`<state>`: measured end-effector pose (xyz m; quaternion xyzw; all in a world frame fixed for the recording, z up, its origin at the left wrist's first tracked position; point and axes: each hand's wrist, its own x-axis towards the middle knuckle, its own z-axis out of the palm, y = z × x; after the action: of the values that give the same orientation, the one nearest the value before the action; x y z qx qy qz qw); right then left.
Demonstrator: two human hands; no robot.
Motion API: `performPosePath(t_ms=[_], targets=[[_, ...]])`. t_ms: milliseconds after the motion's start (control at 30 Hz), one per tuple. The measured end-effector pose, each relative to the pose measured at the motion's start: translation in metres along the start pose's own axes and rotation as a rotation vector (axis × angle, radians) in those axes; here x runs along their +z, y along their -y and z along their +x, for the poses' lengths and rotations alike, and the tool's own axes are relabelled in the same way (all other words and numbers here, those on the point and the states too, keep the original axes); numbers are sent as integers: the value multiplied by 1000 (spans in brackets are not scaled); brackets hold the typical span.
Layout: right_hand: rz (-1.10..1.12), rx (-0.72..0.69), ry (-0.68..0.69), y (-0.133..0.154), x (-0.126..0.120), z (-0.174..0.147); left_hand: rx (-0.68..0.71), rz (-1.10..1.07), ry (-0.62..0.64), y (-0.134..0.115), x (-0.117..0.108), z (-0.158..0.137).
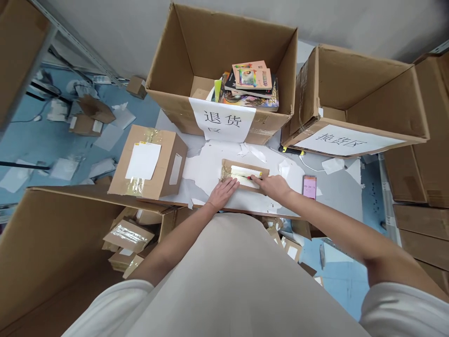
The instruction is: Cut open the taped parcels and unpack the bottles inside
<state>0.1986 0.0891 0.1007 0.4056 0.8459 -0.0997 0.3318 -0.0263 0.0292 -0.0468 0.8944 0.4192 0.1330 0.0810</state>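
A small flat cardboard parcel [251,185] with clear tape and a white label lies on the white worktable [210,161] in front of me. My left hand [224,191] rests on the parcel's left part, fingers stretched out flat, holding it down. In my right hand [271,185] is a box cutter [249,178]; only a small red and dark part of it shows, and the fingers hide the rest. Its front end is against the parcel's top, by the label.
Behind stand two big open cartons, one carton [168,100] with books [252,79], the other carton [308,93] to its right. A taped box [168,164] sits left, a phone [309,187] right. A yellow-black tool [292,150] and paper scraps lie near. A large bin [52,234] holds packages [128,236].
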Motion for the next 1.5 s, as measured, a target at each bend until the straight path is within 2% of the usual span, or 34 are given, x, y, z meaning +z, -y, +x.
performPosePath(t_ms=[167,467,900,1033,1133,1200,1267,1367,1500], targets=[[-10,-3,37,-20,14,-22,-13,-10,32,-1,-1,-2],[-61,125,109,-48,50,-80,-71,-21,60,-7,-4,9],[24,146,5,-39,92,-109,-85,-32,209,-12,-20,8],[48,122,-68,-57,101,-125,-127,-7,272,-15,-28,12],[95,221,-141,-75,107,-136,-239,29,267,-14,-32,18],[164,332,-177,-77,107,-134,-288,30,251,-13,-36,22],[268,406,-206,-67,103,-121,-278,1,246,-11,-41,28],[442,433,-260,-39,91,-89,-239,-42,234,-5,-53,40],[581,438,-313,-6,76,-59,-276,-17,215,19,-66,64]])
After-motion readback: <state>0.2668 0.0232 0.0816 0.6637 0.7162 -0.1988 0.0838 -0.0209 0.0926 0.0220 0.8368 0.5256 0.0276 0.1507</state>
